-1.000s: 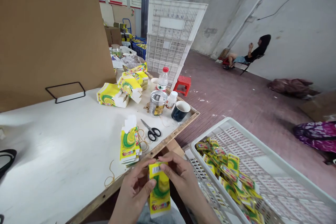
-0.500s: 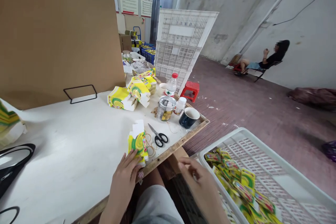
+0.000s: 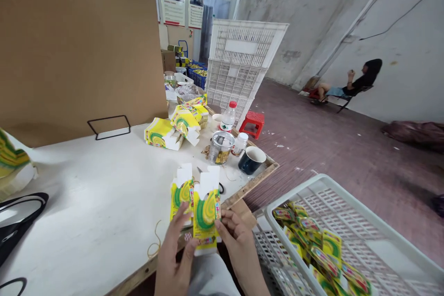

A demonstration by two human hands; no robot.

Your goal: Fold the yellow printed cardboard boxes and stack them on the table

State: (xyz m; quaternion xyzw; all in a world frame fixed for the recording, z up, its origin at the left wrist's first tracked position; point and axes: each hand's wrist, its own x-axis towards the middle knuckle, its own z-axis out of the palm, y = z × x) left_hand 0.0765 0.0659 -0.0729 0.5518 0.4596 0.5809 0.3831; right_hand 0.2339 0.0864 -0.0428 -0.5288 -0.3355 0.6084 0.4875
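Observation:
Both my hands hold one flat yellow-and-green carton blank (image 3: 207, 215) upright over the table's near edge, its white flaps pointing up. My left hand (image 3: 175, 254) grips its left side and bottom. My right hand (image 3: 236, 236) pinches its right edge. Just behind it on the white table (image 3: 97, 194) lies a small stack of the same flat cartons (image 3: 181, 192). The carton hides most of a pair of scissors.
A white crate (image 3: 347, 222) of finished yellow cartons stands at my right. Farther along the table are carton piles (image 3: 173, 129), a clear jar (image 3: 221, 147), a dark cup (image 3: 251, 160) and a water bottle (image 3: 227, 118). Stacked white crates (image 3: 239, 64) rise behind. A person (image 3: 350, 84) sits by the far wall.
A second ago both hands held a carton near my lap. Half a second ago the hands were apart, the left on the stack. Now both hold a flat carton lifted from it.

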